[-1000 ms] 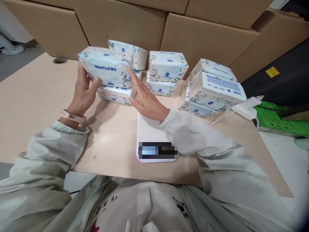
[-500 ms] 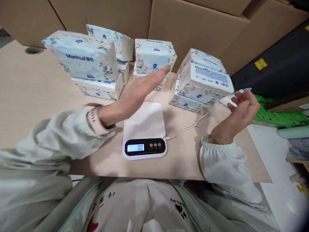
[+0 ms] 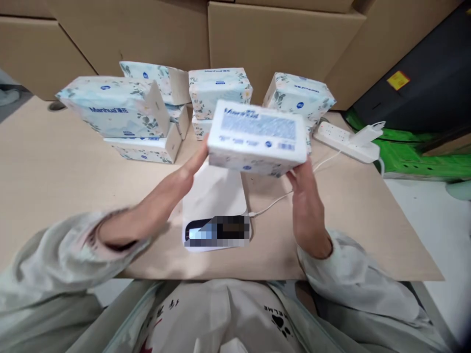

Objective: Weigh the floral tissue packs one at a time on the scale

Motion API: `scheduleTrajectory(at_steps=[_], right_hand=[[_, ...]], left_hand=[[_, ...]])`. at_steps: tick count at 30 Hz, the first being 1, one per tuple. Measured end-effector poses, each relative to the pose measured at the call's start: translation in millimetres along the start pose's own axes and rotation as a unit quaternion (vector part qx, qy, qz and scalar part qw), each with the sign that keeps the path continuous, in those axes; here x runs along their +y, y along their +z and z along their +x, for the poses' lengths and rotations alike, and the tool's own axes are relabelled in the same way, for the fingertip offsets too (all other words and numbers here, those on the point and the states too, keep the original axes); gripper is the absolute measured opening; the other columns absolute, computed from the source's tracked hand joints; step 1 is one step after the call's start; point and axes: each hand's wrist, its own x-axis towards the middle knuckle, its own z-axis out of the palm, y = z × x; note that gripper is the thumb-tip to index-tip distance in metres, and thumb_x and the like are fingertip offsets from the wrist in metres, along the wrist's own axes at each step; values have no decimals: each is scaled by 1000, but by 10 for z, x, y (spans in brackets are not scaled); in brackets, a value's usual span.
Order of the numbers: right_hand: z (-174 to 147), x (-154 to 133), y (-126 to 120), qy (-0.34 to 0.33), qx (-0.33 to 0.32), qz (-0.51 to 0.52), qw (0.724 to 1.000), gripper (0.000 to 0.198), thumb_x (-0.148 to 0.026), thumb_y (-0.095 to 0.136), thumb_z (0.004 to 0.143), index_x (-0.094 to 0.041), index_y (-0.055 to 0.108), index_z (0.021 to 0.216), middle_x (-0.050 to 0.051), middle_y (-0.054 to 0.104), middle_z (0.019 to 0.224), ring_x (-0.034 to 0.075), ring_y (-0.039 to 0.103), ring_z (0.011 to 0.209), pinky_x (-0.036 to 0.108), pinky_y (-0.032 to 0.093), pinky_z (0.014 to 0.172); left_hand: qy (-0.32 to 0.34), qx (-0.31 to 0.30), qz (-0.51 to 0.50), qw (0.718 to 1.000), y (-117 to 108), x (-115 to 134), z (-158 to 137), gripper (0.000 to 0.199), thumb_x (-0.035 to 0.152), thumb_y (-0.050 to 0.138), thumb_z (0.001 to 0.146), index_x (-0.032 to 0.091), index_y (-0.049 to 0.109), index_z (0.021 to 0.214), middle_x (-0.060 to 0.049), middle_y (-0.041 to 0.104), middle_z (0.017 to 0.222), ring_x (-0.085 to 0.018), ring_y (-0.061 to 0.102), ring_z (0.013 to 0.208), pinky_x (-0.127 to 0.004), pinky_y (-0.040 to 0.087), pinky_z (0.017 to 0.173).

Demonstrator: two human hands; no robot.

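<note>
As the tissue pack (image 3: 257, 137) is gripped at its ends between left hand (image 3: 186, 176) and right hand (image 3: 309, 208), it could be dropped onto the scale (image 3: 217, 196) below them if pressure were eased.

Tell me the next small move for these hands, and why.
I'd likely lower the held pack onto the white scale: the left hand and right hand hold it at opposite ends, apparently raised, and the visible part of the scale's top bears nothing.
</note>
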Motion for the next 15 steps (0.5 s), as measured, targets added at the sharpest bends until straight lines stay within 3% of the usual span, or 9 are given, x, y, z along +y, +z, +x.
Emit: scheduleTrajectory(at_steps=[3,5,7,9,12,15], right_hand=[[-164,-17,142,0,-101,-9,995,75,-50,46,115,-47,12,182,-7,26,191,29,34,176,54,40,143],[-219,-2,200,3,-132,-15,991,78,-45,50,114,-45,11,182,-6,28,190,30,39,173,56,42,142],[-238,23,224,4,-120,-21,993,76,-42,53,113,-44,21,181,-3,40,186,31,47,169,57,46,139],[-232,52,223,20,-67,-22,997,63,-40,55,112,-40,43,175,3,58,174,32,58,159,58,52,134],[-197,78,212,62,54,-19,996,40,-42,53,112,-34,74,146,7,79,144,33,72,137,60,57,123],[-151,59,225,85,138,-15,987,31,-47,53,111,-35,81,121,6,81,120,34,75,120,62,57,115]], left_hand=[[-65,-86,-3,994,-306,-76,-560,75,75,57,105,49,44,174,11,43,180,-29,18,178,-55,17,147],[-83,-77,13,993,-382,-154,-785,76,72,56,106,49,38,176,10,43,179,-29,19,178,-56,18,148],[-60,-49,43,996,-361,-233,-864,70,65,57,108,49,42,174,9,47,177,-30,30,175,-59,26,147],[-8,25,55,998,-282,-301,-810,57,54,57,109,48,57,166,8,59,169,-31,48,167,-60,35,145],[47,198,2,979,-161,-396,-587,36,42,56,109,40,86,130,2,83,136,-33,75,135,-61,51,132],[60,317,-52,945,-115,-517,-394,28,40,61,107,30,86,98,-5,84,98,-31,80,99,-56,61,106]])
